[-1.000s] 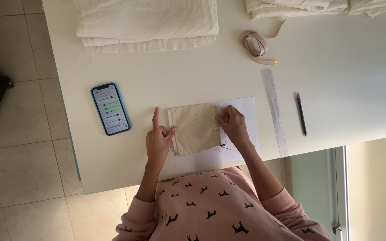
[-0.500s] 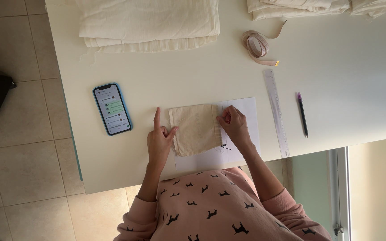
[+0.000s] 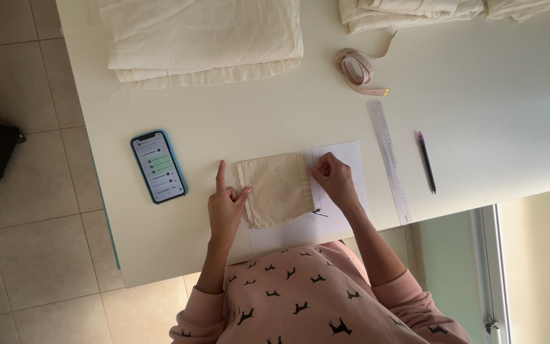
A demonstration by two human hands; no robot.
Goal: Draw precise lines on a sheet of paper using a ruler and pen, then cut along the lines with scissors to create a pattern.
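Observation:
A small cream fabric piece [image 3: 276, 188] lies on a white paper sheet [image 3: 345, 159] at the near edge of the white table [image 3: 256, 121]. My left hand [image 3: 225, 202] rests at the fabric's left edge, index finger stretched out on the table and thumb touching the cloth. My right hand [image 3: 332, 178] is curled at the fabric's right edge, its fingertips pinching the cloth there. A dark drawn mark shows on the paper just below that hand.
A phone in a blue case [image 3: 157, 167] lies left of my left hand, screen lit. A clear ruler [image 3: 389, 159] and a dark pen [image 3: 426, 162] lie to the right. A rolled measuring tape [image 3: 356, 69] and folded cream cloth stacks [image 3: 205, 38] sit farther back.

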